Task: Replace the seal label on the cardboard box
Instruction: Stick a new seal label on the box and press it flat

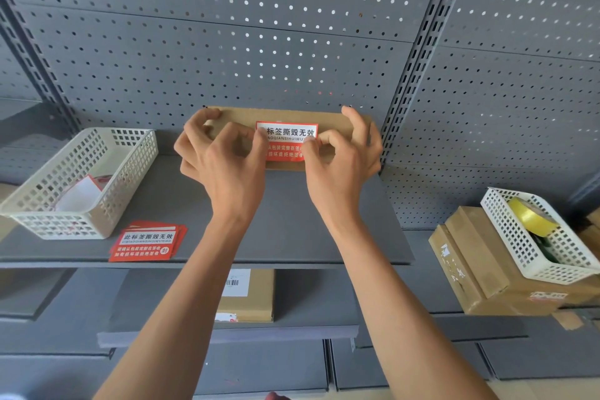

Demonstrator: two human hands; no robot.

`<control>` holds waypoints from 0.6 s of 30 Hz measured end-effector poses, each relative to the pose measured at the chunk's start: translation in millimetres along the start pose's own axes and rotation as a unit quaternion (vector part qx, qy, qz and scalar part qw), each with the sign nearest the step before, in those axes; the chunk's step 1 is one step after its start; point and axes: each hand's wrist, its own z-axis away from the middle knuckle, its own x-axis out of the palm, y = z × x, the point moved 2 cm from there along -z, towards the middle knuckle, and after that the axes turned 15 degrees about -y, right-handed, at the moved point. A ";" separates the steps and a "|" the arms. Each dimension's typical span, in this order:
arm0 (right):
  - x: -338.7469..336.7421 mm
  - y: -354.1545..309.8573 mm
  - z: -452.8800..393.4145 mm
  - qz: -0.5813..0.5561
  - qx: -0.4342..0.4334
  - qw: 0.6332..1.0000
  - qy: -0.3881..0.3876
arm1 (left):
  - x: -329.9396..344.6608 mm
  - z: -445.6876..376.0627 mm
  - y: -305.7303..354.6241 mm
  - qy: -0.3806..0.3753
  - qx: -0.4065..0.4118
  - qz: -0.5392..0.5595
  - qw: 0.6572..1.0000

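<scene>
Both ends of seal label (287,137) on cardboard box (282,114) are hidden.
The left hand (224,162) and right hand (341,162), curled, pinch those ends.

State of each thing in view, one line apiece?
Seal label: on cardboard box, both side edges pinched.
Left hand: pinches label's left edge.
Right hand: pinches label's right edge.
Spare labels: stacked on shelf.
Yellow tape roll: lying in white basket.
</scene>
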 end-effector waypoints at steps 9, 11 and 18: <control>0.7 0.6 -1.5 0.012 0.001 1.000 0.008 | 1.7 -2.9 -0.5 0.005 -0.007 -0.007 1.000; 1.2 0.5 -1.3 0.016 -0.002 1.000 0.008 | 2.6 -3.2 -1.0 0.009 -0.008 -0.010 1.000; -6.5 7.8 -6.4 0.031 -0.001 0.999 0.008 | 5.5 -2.4 -1.9 0.016 -0.003 -0.022 1.000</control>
